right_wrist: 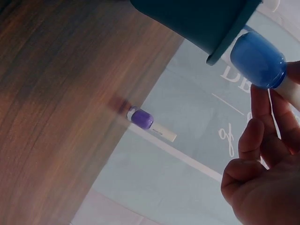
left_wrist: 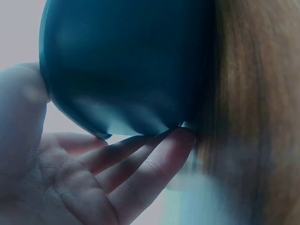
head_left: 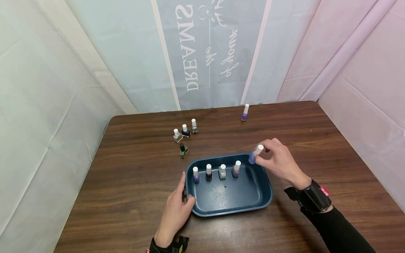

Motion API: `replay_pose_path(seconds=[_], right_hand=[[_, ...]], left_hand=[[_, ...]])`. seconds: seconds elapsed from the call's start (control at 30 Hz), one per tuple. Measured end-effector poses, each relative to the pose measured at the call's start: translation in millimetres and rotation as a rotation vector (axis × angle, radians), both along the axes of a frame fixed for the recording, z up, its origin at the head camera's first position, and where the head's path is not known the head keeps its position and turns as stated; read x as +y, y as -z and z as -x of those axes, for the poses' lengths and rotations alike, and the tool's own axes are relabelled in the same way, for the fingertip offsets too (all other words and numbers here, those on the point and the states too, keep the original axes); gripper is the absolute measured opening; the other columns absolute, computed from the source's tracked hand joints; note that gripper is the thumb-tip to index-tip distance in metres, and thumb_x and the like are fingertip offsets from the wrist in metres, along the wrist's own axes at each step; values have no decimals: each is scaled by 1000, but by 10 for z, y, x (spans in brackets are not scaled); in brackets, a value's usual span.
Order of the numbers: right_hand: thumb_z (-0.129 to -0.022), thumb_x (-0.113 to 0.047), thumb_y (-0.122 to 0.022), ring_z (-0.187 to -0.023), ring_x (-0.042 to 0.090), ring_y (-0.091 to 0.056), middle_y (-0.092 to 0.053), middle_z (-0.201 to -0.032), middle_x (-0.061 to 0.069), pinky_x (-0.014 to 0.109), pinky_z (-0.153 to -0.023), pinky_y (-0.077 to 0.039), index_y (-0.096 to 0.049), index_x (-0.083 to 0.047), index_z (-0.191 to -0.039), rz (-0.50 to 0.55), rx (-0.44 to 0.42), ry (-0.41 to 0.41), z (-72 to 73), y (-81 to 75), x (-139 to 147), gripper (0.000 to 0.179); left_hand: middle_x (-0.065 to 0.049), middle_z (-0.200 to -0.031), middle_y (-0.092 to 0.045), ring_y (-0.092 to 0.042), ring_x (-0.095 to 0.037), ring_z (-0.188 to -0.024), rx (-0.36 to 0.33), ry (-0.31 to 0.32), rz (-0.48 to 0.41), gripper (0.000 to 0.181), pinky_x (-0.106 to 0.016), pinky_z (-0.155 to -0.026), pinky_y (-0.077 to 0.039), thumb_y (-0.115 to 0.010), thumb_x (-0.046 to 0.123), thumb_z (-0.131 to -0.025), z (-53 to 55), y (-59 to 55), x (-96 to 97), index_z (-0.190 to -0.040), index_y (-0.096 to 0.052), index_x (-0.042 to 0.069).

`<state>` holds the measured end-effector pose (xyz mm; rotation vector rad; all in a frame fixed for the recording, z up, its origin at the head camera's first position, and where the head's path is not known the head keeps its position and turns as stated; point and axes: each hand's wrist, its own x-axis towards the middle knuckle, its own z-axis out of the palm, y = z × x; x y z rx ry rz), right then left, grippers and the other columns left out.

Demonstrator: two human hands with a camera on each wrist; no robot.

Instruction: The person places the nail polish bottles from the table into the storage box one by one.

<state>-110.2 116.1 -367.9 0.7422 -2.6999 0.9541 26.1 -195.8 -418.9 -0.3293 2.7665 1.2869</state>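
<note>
My right hand point(head_left: 280, 160) pinches a blue nail polish bottle point(right_wrist: 258, 58) by its white cap, tilted over the far right corner of a dark blue tray point(head_left: 229, 212). My left hand point(head_left: 177, 209) grips the tray's left side, thumb over the rim and fingers against the outer wall point(left_wrist: 122, 70). Inside the tray, along its far side, stand a purple bottle point(head_left: 196, 175), a dark one point(head_left: 209, 173), a clear-looking one point(head_left: 222, 172) and a mauve one point(head_left: 236, 169), all white-capped.
Beyond the tray, a purple bottle point(head_left: 245, 113) stands near the table's far edge. Back left stand a pale bottle point(head_left: 178, 136), a black one point(head_left: 186, 132), a clear one point(head_left: 194, 126) and a green one with a black cap point(head_left: 184, 151). Printed cloth point(head_left: 209, 52) hangs behind the wooden table point(head_left: 133, 168).
</note>
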Motion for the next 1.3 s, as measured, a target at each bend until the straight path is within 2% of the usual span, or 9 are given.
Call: replay_pose_path(seconds=[0.27,0.5,0.73,0.97,1.3], right_hand=[[-80,-13,-73,-90,12,-43,-64,-93,-6,34,-75,-40,-67,-18,-97,-5,-45,-55,3,48,-5,19],[-78,-14,-74,-89,12,-44,-66,-93,-7,32,-76,-40,-68,-17,-97,-26,-47,-77,7,85,-8,20],[-77,-14,-76,-87,12,-43,-68,-93,-7,31,-75,-38,-68,-19,-95,-38,-52,-96,3,149,0,20],[-78,-16,-76,-85,11,-39,-69,-93,-7,31,-69,-32,-69,-20,-96,-68,-107,-113,-17,200,-4,20],[-78,-16,-76,-86,14,-39,-67,-91,-7,31,-67,-33,-70,-19,-99,-91,-151,-107,-40,274,-13,22]], left_hand=[[-9,-145,-49,-53,-16,-95,2,-1,8,78,-30,-77,-42,-56,17,-83,-1,5,0,-154,-25,19],[-9,-145,-50,-52,-16,-95,-7,-8,4,78,-31,-78,-42,-56,17,-83,6,4,7,-154,-25,20],[-9,-145,-49,-53,-16,-95,4,-5,6,78,-30,-77,-42,-56,17,-83,1,9,5,-154,-25,19],[-9,-146,-49,-53,-15,-94,-1,-6,4,78,-30,-78,-43,-56,16,-83,3,14,4,-154,-25,19],[-8,-148,-46,-53,-15,-98,-4,-10,-2,78,-30,-78,-43,-56,16,-83,12,22,3,-154,-25,20]])
